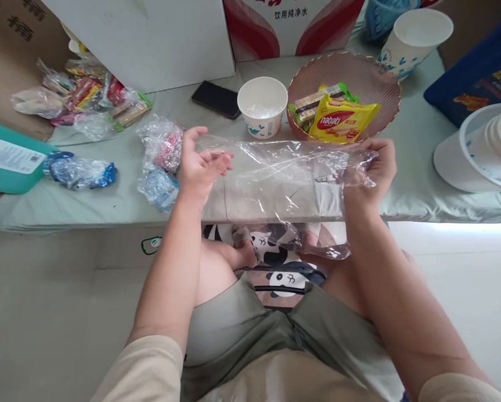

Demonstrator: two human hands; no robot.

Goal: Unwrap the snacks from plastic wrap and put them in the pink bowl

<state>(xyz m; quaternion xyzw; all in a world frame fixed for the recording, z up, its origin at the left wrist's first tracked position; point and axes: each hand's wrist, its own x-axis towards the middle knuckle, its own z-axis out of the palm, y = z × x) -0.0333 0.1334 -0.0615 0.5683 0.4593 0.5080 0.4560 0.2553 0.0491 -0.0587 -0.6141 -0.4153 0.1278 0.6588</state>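
Observation:
A clear plastic bag [275,184] is stretched out in front of me, over the bench edge and above my lap. My right hand [374,167] is closed on its bunched right end. At the bag's left end is my left hand [202,167], its thumb and fingers apart and the film lying against the fingertips. Just beyond the bag stands a white paper bowl [262,106] with crumpled clear plastic inside. Beside that bowl, a pink ribbed dish [384,95] holds a yellow wafer packet [342,120] and a green-edged snack bar [317,103].
A black phone [216,99] lies behind. Plastic-wrapped bundles [160,151] and a blue one [81,170] sit left, with piled snacks [87,97] farther back. Boxes [150,39] stand behind. To the right are a paper bucket [418,42] and a white tub [451,159].

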